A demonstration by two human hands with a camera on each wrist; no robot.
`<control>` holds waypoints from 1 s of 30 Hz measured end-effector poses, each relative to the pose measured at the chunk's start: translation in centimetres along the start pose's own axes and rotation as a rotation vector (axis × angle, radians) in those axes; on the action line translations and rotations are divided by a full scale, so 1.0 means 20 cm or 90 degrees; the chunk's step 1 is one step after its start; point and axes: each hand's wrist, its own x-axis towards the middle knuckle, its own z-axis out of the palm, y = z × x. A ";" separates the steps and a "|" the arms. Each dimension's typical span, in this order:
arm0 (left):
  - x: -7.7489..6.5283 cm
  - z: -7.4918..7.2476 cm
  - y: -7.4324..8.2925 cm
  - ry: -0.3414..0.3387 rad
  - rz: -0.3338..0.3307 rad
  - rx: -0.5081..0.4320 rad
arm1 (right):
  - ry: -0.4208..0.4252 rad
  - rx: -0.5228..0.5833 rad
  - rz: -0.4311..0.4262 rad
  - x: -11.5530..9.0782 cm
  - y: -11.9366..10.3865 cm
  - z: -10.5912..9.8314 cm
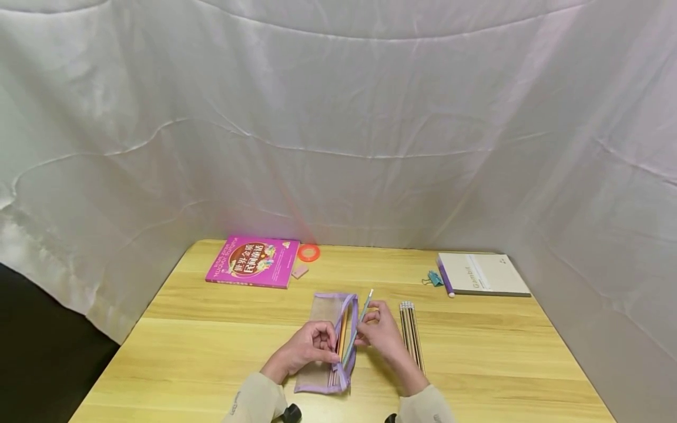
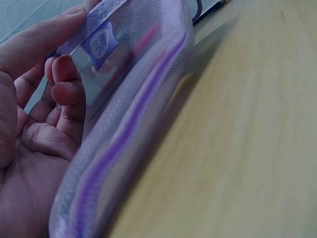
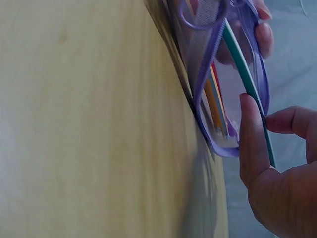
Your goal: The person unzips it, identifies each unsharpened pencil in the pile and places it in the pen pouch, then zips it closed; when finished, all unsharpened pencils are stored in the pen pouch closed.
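Observation:
A mesh pencil case (image 1: 324, 305) with purple edging lies in front of me, its zip side gaping. My left hand (image 1: 309, 346) pinches the case's rim near a small purple label (image 2: 100, 45). Between thumb and fingers, my right hand (image 1: 382, 335) holds a slim teal pencil (image 3: 241, 62). It slants into the opening with its lower end inside the case and its pale tip sticking out at the top. Several coloured sticks, including an orange pencil (image 3: 212, 101), lie inside. What they all are cannot be made out through the mesh.
Right of the case lies a row of striped pencils (image 1: 411, 332). At the back left are a pink book (image 1: 252, 261), an orange ring (image 1: 309, 252) and an eraser (image 1: 300, 271). A teal binder clip (image 1: 435, 278), a purple marker (image 1: 445, 276) and a notebook (image 1: 489, 273) are back right.

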 end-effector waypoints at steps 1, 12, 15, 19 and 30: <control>0.00 0.00 0.00 0.002 -0.006 0.001 | -0.010 -0.002 0.001 0.00 0.00 0.01; 0.00 -0.01 0.00 0.007 -0.016 0.007 | -0.071 -0.096 -0.025 -0.04 0.03 0.08; 0.01 -0.01 0.01 0.005 -0.021 0.005 | -0.068 -0.105 -0.022 -0.04 0.03 0.09; 0.01 0.00 0.01 0.004 -0.016 0.000 | -0.067 -0.107 -0.012 -0.04 0.03 0.09; 0.00 0.00 0.00 0.001 -0.015 -0.003 | -0.063 -0.118 0.007 -0.03 0.03 0.10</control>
